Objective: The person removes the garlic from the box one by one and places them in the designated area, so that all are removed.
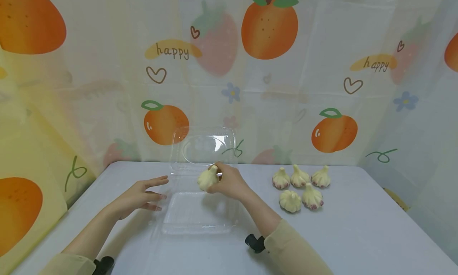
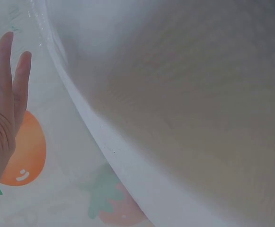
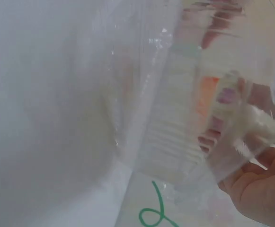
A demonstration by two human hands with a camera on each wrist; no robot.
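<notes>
A clear plastic clamshell box lies on the table with its lid raised at the back. Over the box my right hand pinches a garlic bulb between thumb and fingers. In the right wrist view the same garlic bulb shows partly behind the clear plastic wall. My left hand hovers at the box's left side with fingers spread and straight, holding nothing. The left wrist view shows that hand's fingers extended.
Several garlic bulbs sit in a loose cluster to the right of the box. The white table ends at a printed curtain behind it. Dark wrist cameras sit at both sleeves.
</notes>
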